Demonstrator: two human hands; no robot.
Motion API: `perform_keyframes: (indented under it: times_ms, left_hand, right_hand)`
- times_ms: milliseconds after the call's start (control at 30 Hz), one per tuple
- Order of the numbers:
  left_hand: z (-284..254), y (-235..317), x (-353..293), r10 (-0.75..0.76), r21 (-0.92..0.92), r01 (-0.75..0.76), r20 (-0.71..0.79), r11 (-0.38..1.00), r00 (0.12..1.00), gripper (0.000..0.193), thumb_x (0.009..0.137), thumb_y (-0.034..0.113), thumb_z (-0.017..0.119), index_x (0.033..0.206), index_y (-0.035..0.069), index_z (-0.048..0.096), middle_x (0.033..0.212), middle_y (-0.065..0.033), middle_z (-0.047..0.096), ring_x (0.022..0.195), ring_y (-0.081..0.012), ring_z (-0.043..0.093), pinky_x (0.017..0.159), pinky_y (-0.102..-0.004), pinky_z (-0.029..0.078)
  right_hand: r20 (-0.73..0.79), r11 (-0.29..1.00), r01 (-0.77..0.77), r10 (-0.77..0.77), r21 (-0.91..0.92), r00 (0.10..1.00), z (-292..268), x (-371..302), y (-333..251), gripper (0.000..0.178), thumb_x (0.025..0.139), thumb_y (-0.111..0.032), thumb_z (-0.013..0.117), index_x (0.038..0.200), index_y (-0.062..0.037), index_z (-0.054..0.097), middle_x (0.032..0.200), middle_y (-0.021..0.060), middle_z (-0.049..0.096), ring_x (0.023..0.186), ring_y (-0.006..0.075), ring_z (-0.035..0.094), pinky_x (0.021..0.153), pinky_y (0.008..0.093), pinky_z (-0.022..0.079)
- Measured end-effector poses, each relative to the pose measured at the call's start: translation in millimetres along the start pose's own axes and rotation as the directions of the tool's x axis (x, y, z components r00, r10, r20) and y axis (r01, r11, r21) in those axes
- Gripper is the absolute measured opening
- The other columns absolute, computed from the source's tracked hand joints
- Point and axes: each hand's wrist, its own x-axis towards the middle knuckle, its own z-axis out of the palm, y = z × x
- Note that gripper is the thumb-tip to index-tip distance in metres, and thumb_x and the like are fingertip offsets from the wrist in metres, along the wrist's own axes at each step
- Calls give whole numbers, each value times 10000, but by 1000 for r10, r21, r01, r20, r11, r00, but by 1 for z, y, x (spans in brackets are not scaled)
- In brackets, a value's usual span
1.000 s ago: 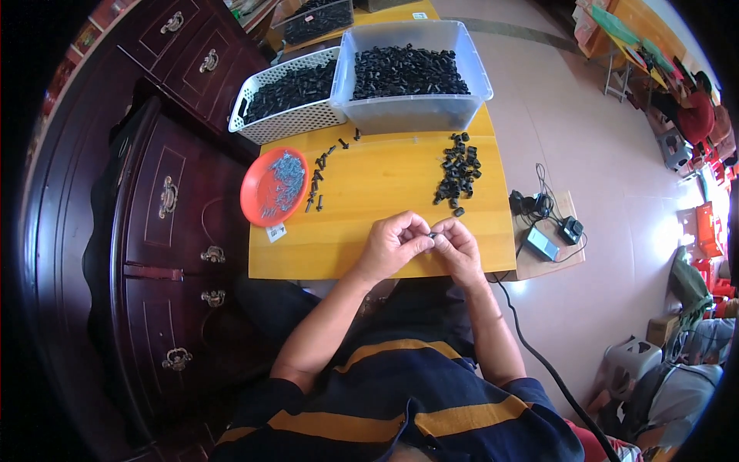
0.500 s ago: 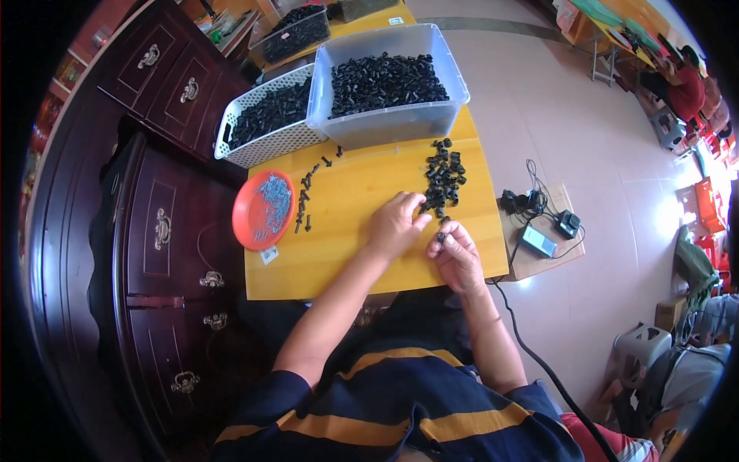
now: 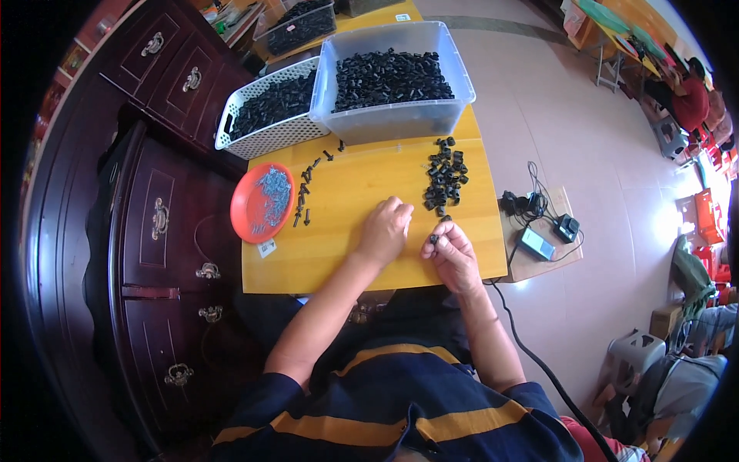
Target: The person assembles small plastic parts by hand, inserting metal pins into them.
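Near the table's front edge, my right hand (image 3: 454,258) pinches a small black plastic part (image 3: 434,239) between thumb and fingers. My left hand (image 3: 385,231) is just to its left, over the tabletop, with its fingers curled together; whatever they may hold is hidden. Beyond my right hand lies a loose heap of short black plastic pieces (image 3: 445,173). A ragged row of longer black pieces with thin stems (image 3: 305,185) runs along the table's left side. Beside that row, an orange-red plate (image 3: 243,204) holds many small silvery metal pins or screws (image 3: 275,196).
A clear plastic bin (image 3: 392,119) and a white perforated basket (image 3: 277,140), both full of black parts, stand at the table's back. Dark wooden drawers (image 3: 158,254) flank the left. On the right, a cardboard piece (image 3: 550,266) carries cables and small devices. People sit farther right.
My left hand has drawn back leftward from the heap of black pieces, its fingers now curled. My right hand has shifted slightly left, still pinching the small black part.
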Motion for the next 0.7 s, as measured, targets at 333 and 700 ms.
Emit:
perform_keyframes:
  times_ms: [333,700]
  left_hand:
    - [-29,8,-3,-325,-602,328,118,728,938,131,906,-1,628,1028,7,675,889,-77,699,749,-155,667,692,-300,547]
    - [-57,26,-5,-195,-788,498,459,362,867,157,920,-25,692,1077,-16,691,938,-46,722,862,-104,685,803,-239,561]
  right_hand:
    - [-29,1000,13,-14,-14,999,4,-3,1,142,1013,-103,608,1139,-54,566,976,45,640,919,147,627,878,301,499]
    - [-53,973,51,-64,-224,997,4,-3,5,118,1024,-104,604,1116,-42,567,964,45,674,905,116,636,863,272,506]
